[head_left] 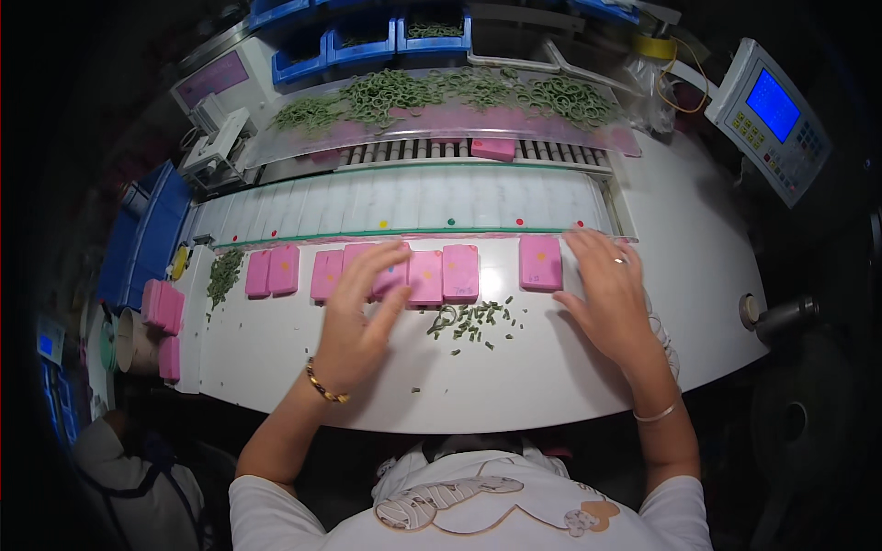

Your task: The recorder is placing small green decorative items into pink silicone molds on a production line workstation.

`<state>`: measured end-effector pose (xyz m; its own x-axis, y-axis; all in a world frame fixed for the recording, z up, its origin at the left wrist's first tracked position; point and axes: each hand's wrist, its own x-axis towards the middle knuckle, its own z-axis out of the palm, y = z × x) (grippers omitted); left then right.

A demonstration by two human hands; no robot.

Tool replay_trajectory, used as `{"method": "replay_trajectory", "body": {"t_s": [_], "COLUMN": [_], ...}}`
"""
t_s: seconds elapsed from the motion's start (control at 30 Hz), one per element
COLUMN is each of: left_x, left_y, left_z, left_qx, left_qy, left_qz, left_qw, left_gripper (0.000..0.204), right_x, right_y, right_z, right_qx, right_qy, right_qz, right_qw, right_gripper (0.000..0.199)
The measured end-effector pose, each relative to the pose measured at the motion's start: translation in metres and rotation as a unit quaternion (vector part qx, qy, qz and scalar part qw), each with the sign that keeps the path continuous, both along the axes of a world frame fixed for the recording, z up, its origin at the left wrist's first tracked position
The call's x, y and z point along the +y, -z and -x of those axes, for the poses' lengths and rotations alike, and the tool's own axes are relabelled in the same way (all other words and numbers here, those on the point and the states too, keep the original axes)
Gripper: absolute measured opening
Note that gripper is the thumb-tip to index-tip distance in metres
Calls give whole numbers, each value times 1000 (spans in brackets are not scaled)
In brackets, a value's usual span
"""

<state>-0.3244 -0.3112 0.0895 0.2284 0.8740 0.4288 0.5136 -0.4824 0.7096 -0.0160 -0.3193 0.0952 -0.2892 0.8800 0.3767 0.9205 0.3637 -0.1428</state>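
Observation:
A row of pink rectangular blocks with small coloured dots lies along the far side of the white table. My left hand (361,308) is open above the middle of that row, its thumb and fingers apart around one pink block (395,269). Whether it touches that block cannot be made out. To the right, my right hand (602,292) is open beside a separate pink block (540,264), thumb apart from the fingers and nothing visible in it. Between my hands, small cut green pieces (478,321) lie scattered in front of another pink block (461,273).
Beyond the blocks runs a white slatted conveyor (358,209) with a green edge. Behind it, green rings (390,96) are heaped on a clear shelf, below blue bins (434,44). A control panel (770,115) stands right. More pink blocks (163,306) are stacked at left.

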Motion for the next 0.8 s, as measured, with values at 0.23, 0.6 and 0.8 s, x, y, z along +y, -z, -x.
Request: {"method": "replay_trajectory", "body": {"t_s": [0.23,0.6,0.8], "left_x": [-22,-25,-33], "left_y": [3,18,24], "left_z": [-34,-45,-43], "left_qx": [-132,-378,-251], "left_qy": [149,319,248], "left_qz": [127,486,380], "left_qw": [972,721,855], "left_gripper": [36,64,86], "right_x": [37,-43,-60], "right_y": [16,-6,7], "right_z": [14,47,55], "right_qx": [77,267,408], "right_qy": [-87,-268,-190], "right_qz": [134,92,228], "right_qw": [984,921,864], "right_gripper": [74,73,86]}}
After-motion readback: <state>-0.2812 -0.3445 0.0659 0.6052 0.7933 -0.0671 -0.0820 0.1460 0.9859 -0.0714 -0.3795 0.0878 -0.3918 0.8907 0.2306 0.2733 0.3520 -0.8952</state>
